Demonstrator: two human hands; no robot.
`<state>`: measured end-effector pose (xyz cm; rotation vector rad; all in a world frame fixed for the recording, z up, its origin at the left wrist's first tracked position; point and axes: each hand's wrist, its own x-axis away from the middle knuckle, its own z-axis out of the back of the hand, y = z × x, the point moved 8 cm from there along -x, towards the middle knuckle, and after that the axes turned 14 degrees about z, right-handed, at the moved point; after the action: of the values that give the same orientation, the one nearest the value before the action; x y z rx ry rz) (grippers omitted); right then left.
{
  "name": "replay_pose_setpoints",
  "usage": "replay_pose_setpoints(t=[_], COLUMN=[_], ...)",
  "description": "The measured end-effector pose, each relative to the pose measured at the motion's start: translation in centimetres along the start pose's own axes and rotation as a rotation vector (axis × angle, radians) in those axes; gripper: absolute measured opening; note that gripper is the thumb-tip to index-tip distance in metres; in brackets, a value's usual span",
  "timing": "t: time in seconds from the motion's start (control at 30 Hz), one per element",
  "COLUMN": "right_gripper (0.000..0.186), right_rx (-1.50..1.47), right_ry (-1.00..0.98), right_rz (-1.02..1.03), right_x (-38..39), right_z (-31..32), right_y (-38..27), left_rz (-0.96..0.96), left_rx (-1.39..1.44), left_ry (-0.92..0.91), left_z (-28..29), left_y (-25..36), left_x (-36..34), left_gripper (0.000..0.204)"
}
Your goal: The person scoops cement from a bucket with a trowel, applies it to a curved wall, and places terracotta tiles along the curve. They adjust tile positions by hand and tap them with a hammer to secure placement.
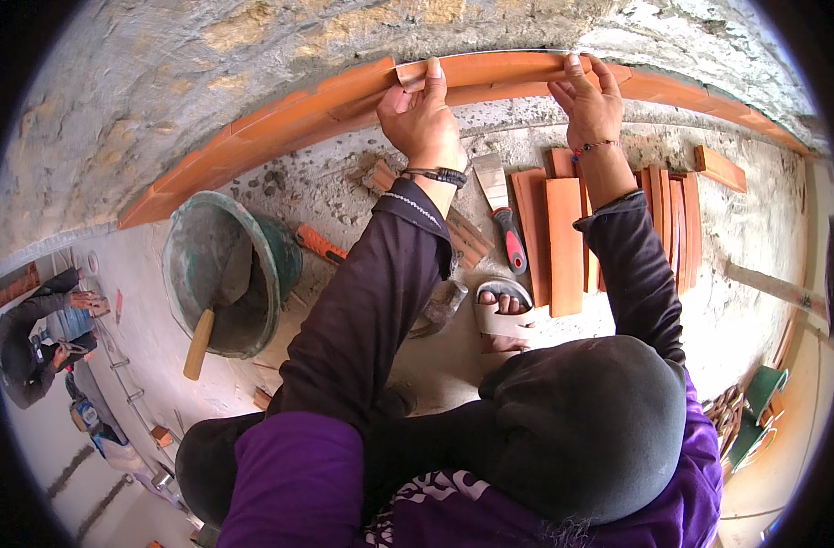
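Along the rough plastered wall point(326, 41), a thin orange-red brick tile point(499, 67) lies in line with a curved-looking row of similar tiles point(253, 132). My left hand point(423, 128) pinches its left end, thumb on the upper face and fingers curled beneath. At the tile's other end, my right hand point(589, 102) grips it with the thumb and fingertips at the edge. Between my forearms, a scraper point(510, 239) with a black and red handle rests on the floor. Loose brick tiles point(564, 247) lie beside it, partly hidden by my right forearm.
A mortar-smeared green bucket point(173, 247) holds a trowel point(198, 345) with a wooden handle. An orange-handled tool point(321, 244) lies beside it. More tiles point(677, 228) are at right, near one separate tile point(720, 169). Another person point(33, 338) works at far left.
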<state>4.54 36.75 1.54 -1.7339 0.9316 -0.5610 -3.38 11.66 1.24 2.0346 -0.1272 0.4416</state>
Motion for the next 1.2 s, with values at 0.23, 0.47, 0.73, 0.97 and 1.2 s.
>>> replay_pose_setpoints(t=[0.23, 0.47, 0.73, 0.97, 1.2], right_gripper=[0.061, 0.063, 0.054, 0.049, 0.049], right_rx=[-0.027, 0.079, 0.22, 0.37, 0.457], right_ry=[0.043, 0.066, 0.031, -0.035, -0.092], right_rz=[0.024, 0.033, 0.118, 0.229, 0.285], right_x=[-1.3, -1.2, -2.4, -2.4, -2.5], right_z=[0.3, -0.1, 0.5, 0.5, 0.3], right_y=[0.4, -0.1, 1.0, 0.4, 0.5], left_rz=[0.103, 0.243, 0.258, 0.24, 0.21], left_rx=[0.023, 0.187, 0.125, 0.041, -0.004], left_ry=[0.16, 0.215, 0.24, 0.287, 0.353], left_z=[-0.2, 0.1, 0.3, 0.5, 1.4], left_y=[0.7, -1.0, -1.3, -1.4, -2.7], left_x=[1.0, 0.3, -0.3, -0.4, -1.6], left_gripper=[0.02, 0.061, 0.064, 0.065, 0.065])
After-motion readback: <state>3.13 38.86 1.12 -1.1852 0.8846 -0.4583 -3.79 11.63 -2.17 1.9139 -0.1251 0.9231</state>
